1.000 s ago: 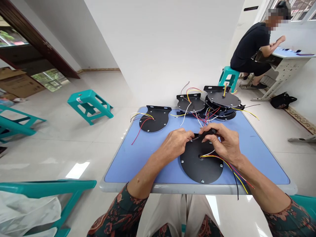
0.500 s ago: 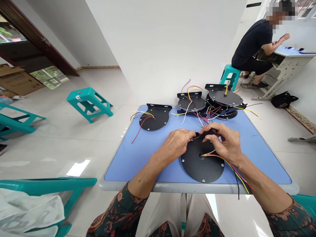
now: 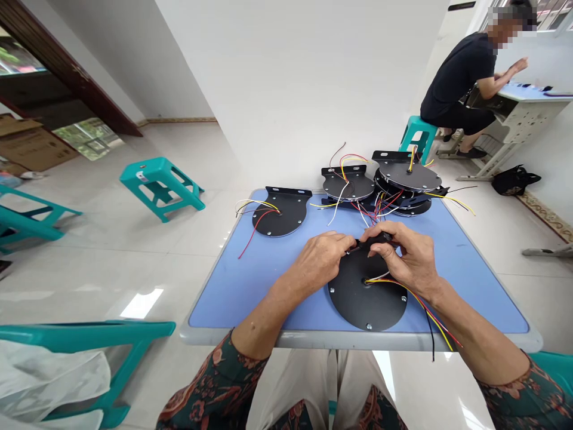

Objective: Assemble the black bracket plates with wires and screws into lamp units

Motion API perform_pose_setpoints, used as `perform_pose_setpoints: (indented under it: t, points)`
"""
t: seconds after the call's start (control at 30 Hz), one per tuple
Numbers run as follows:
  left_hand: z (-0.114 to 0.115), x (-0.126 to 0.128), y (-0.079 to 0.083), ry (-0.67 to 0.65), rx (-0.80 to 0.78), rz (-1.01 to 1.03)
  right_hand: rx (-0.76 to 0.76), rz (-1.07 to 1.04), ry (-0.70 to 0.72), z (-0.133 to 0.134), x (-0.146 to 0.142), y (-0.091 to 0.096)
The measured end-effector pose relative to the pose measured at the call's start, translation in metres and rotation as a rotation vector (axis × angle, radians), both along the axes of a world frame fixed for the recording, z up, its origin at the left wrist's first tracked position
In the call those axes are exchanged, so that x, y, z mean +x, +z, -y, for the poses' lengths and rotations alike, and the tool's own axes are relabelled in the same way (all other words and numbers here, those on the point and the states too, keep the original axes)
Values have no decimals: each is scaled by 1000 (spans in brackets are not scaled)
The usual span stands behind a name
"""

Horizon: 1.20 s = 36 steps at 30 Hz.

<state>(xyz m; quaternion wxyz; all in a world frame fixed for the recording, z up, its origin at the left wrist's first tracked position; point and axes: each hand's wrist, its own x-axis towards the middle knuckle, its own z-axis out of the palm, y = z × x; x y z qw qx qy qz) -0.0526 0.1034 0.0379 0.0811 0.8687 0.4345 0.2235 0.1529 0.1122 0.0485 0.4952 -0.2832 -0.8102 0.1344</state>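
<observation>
A round black metal plate [image 3: 364, 298] lies on the blue table [image 3: 250, 280] right in front of me, with yellow, red, white and black wires [image 3: 430, 316] trailing off its centre over the table's near edge. My left hand [image 3: 320, 260] and my right hand [image 3: 409, 257] meet over the plate's far edge. Both are closed in a pinch on a small black part [image 3: 373, 240] there. My fingers cover most of that part, and I cannot tell whether it is fixed to the plate.
Another black plate with wires [image 3: 280, 212] lies at the table's far left; a stack of several such plates [image 3: 394, 182] sits at the far right. Teal stools [image 3: 159, 185] stand on the white floor. A person in black [image 3: 465, 77] sits at a desk at the far right.
Both hands stay pinched at the plate's far edge; only small finger shifts show. The view has tilted slightly, so everything sits a little higher in frame.
</observation>
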Motion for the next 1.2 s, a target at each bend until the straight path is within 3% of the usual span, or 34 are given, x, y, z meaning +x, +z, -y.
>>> perform_pose_setpoints:
  t: [0.47,0.63,0.83,1.1,1.2]
  points:
    - [-4,-1,2,-7,-37,55,24,30,36,1,-3,4]
    - [-8,2,-2,29,-43,74,36,59,47,-4,-8,6]
    - [-10,3,-6,83,-67,114,-70,81,53,-11,-11,13]
    - [-10,7,-9,191,-121,210,-35,255,-69,-14,-26,30]
    - [-11,7,-9,210,-163,245,-48,264,-15,-17,-28,32]
